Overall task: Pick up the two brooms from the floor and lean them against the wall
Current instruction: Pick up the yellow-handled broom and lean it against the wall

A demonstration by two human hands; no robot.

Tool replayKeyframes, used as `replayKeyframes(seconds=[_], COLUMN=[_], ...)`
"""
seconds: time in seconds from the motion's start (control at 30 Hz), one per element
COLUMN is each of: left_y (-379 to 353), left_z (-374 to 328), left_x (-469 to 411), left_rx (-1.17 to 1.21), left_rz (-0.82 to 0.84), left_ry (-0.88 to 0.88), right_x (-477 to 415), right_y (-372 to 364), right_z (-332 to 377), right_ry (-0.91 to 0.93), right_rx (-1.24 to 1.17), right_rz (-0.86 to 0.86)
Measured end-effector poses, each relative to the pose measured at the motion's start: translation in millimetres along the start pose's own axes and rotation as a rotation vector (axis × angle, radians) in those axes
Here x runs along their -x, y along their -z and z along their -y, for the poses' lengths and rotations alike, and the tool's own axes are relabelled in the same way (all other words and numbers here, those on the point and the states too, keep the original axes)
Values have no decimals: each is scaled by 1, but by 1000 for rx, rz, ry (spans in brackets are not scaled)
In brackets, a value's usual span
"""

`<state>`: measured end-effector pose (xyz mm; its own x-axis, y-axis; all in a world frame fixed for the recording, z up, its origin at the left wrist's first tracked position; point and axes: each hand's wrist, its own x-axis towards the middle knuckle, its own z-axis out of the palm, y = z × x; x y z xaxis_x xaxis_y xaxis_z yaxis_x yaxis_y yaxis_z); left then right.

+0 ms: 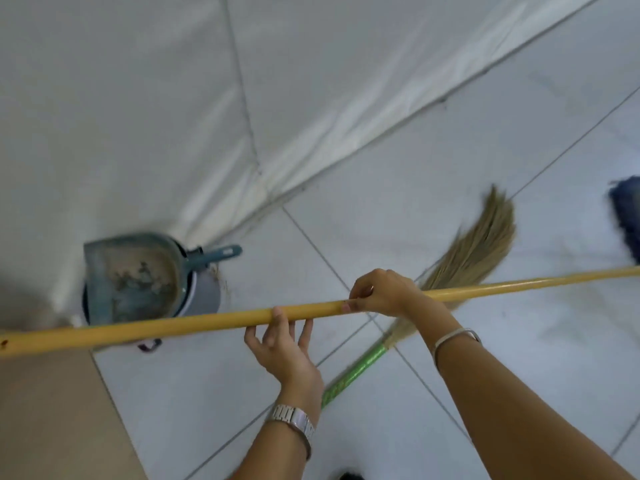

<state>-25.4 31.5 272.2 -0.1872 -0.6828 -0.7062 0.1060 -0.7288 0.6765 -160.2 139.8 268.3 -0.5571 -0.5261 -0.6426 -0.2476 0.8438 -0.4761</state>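
A: Where is the pole (214,322)?

B: Off the floor (433,168), nearly level across the whole view. Its left end runs out of the left edge. Its right end reaches the right edge, where a dark blue head (627,220) shows, blurred; it may be that broom's brush, but I cannot be sure.

A: And the hands?

B: The right hand (381,294) is curled over the pole near the middle, its grip closed on the pole. The left hand (282,344) is below the pole just to the left, fingers spread, its grip loose; only the fingertips touch the underside. A watch (292,422) is on the left wrist, a bangle (453,337) on the right.

A: The other broom?

B: The straw broom (474,251) lies on the floor under the right arm, green handle towards the person, bristles fanned away towards the wall (138,81).

A: Any room along the wall?

B: The wall's foot runs slantwise from the upper right down to a corner at the left. A bin (204,296) with a dustpan (135,275) on top fills that corner, just behind the pole. To the right of the bin the wall's foot is bare tile. At the lower left the tile ends at a tan strip (52,410).
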Motion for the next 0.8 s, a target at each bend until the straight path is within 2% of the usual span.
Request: replayKeyframes(seconds=[0.23, 0.33, 0.5, 0.63, 0.8], left_y=[-127, -165, -219, -242, -245], left_z=[-177, -243, -365, -416, -421], left_x=[133, 190, 314, 399, 478], left_rx=[-11, -56, -200, -268, -240], left_rz=[423, 579, 934, 1111, 1172], left_ry=[-308, -428, -591, -670, -693], right_x=[117, 171, 295, 372, 433], right_y=[190, 249, 344, 376, 380], right_z=[101, 136, 192, 215, 221], right_ry=[99, 153, 263, 367, 453], right_rx=[-322, -447, -667, -778, -871], right_rz=[-289, -348, -456, -513, -606])
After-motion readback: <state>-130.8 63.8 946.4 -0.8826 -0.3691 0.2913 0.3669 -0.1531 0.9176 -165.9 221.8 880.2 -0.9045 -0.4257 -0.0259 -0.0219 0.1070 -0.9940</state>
